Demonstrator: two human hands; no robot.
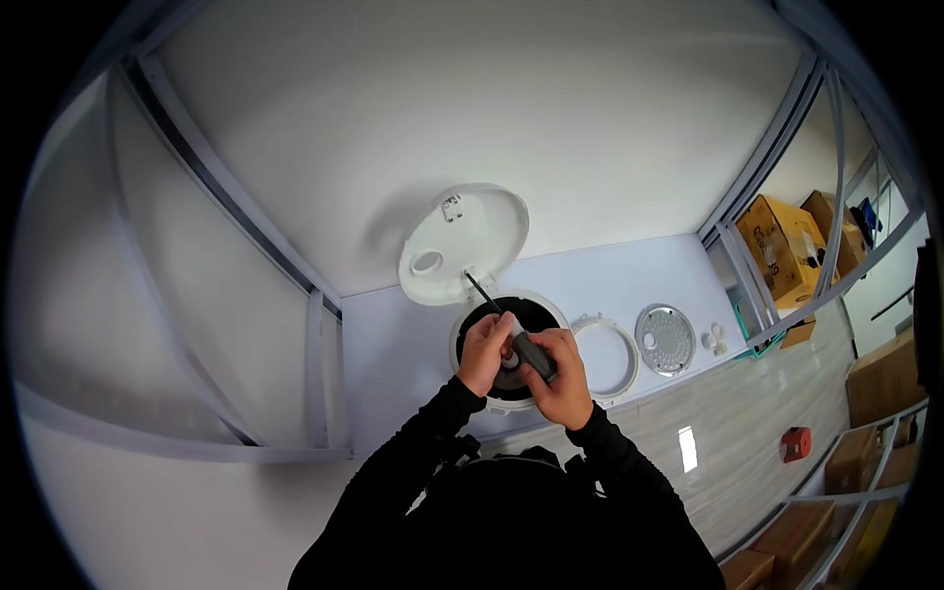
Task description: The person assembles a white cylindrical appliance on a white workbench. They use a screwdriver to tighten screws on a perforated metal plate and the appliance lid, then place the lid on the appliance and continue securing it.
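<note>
Screwdriver [511, 329] held over round white cooker [470, 344], mid-bench [639, 285]; tip angled toward lid hinge. Right hand [560, 372] wrapped shut around dark handle; left hand [484, 349] pinching shaft. Likely light, rigid, steel shank slim; ribbed handle best for grip. Lid [464, 241] raised, smooth plastic. To the right: white ring [607, 356], perforated metal disc [665, 339].

white cooker [492, 295], black screwdriver [526, 349], black sleeves [433, 433].
</note>
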